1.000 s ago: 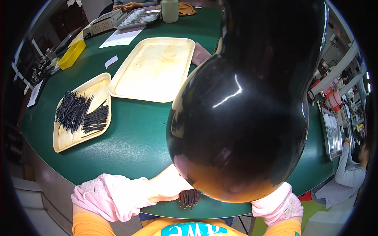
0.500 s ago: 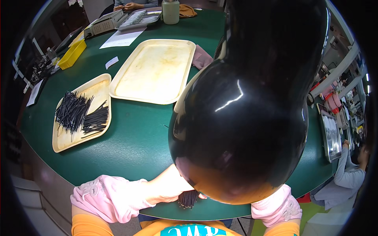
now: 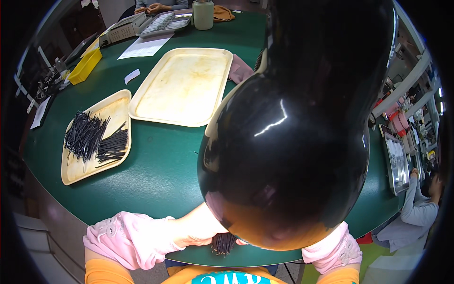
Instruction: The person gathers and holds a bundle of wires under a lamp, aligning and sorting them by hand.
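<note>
A large glossy black lamp-like head [image 3: 283, 165] blocks most of the view of my hands. My left hand [image 3: 203, 226] comes out from behind its left edge, closed around a bundle of thin black wires [image 3: 222, 244] whose ends stick out toward me at the table's near edge. Its fingertips are hidden. Of my right hand [image 3: 241, 242], only a sliver of fingertip shows beside the bundle; the rest is covered, so its grip cannot be made out. Pink sleeve covers [image 3: 137, 239] sit on both forearms.
At left, a cream tray [image 3: 71, 175] holds two heaps of black wires [image 3: 85, 135]. A larger cream tray [image 3: 179, 90] lies beyond it on the green table [image 3: 161, 161]. A yellow bin [image 3: 85, 66], papers and a jar [image 3: 203, 15] stand farther off. Co-workers sit across and at right.
The view has shifted slightly, so the trays sit a little farther left. My left hand and the wire bundle have barely moved, a little left in view.
</note>
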Demonstrator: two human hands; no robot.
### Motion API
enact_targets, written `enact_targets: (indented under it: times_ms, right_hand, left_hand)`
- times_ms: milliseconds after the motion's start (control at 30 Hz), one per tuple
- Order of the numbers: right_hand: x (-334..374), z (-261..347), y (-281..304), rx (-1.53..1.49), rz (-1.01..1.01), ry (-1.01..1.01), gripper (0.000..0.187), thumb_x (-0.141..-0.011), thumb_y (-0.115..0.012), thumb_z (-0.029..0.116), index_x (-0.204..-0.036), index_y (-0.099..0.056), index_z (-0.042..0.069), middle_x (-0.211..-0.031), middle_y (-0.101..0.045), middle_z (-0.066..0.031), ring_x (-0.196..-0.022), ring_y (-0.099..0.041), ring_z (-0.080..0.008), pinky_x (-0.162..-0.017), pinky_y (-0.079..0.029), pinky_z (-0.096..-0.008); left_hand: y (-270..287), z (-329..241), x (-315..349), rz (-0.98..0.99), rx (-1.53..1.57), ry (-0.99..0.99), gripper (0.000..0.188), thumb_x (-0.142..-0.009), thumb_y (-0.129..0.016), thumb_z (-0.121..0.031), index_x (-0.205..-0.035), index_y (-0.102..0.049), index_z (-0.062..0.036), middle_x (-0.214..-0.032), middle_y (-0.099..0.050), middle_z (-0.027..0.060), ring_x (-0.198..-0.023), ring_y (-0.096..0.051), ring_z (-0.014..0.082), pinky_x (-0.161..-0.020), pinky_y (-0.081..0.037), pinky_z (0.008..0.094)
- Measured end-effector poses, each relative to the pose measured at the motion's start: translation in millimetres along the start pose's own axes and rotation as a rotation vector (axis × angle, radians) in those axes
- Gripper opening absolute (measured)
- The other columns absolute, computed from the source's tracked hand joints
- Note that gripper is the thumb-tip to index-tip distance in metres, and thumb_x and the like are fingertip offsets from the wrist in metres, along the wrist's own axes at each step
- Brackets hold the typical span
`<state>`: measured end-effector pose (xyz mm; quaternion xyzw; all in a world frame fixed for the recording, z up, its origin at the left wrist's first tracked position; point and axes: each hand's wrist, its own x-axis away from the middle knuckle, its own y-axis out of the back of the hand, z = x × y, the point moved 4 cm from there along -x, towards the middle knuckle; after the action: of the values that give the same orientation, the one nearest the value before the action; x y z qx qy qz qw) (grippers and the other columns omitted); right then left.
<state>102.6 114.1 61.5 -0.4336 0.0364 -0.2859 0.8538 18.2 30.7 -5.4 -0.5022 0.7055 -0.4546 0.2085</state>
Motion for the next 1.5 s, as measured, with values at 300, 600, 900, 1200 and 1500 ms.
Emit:
enact_targets:
  times_ms: [300,600,900,1200,1500]
  right_hand:
    - [-1,-5,5,0.102,0.001,0.068,0.043,-0.078,-0.043,0.017,-0.117,-0.034,0.001,-0.115,-0.042,-0.0127,-0.102,-0.044,-0.0217,-0.088,-0.036,-0.0322]
    - [-6,0,10,0.177,0.001,0.182,0.042,-0.075,-0.048,0.012,-0.114,-0.037,-0.001,-0.110,-0.045,-0.0126,-0.098,-0.047,-0.0213,-0.085,-0.038,-0.0315]
    - [0,-5,19,0.274,-0.012,0.268,0.042,-0.072,-0.054,0.007,-0.110,-0.040,-0.003,-0.106,-0.049,-0.0125,-0.095,-0.049,-0.0208,-0.083,-0.040,-0.0309]
    - [17,-11,41,0.486,-0.065,0.494,0.041,-0.069,-0.060,0.002,-0.107,-0.044,-0.004,-0.102,-0.052,-0.0125,-0.091,-0.052,-0.0203,-0.080,-0.041,-0.0302]
    - [2,44,75,0.697,-0.227,0.504,0.037,-0.076,-0.056,0.012,-0.105,-0.045,-0.006,-0.100,-0.053,-0.0097,-0.088,-0.051,-0.0151,-0.076,-0.043,-0.0277]
  left_hand:
    - [7,1,4,0.016,-0.014,-0.035,0.022,-0.073,-0.059,-0.002,-0.092,-0.053,0.0054,-0.081,-0.057,0.0136,-0.069,-0.058,0.0189,-0.065,-0.049,0.0306]
    - [5,-4,6,-0.143,-0.109,-0.028,0.025,-0.075,-0.058,-0.004,-0.097,-0.049,0.0038,-0.080,-0.057,0.0125,-0.069,-0.059,0.0186,-0.064,-0.049,0.0298]
    - [4,-6,6,-0.136,-0.226,0.007,0.023,-0.075,-0.058,-0.006,-0.095,-0.051,0.0038,-0.079,-0.058,0.0116,-0.068,-0.060,0.0173,-0.065,-0.051,0.0287]
    - [0,-5,5,-0.153,-0.242,0.064,0.021,-0.075,-0.060,-0.006,-0.092,-0.053,0.0037,-0.078,-0.059,0.0105,-0.067,-0.060,0.0167,-0.063,-0.051,0.0271]
    - [3,-4,6,-0.157,-0.230,0.017,0.023,-0.074,-0.060,-0.005,-0.094,-0.051,0.0031,-0.079,-0.058,0.0104,-0.066,-0.058,0.0159,-0.064,-0.050,0.0281]
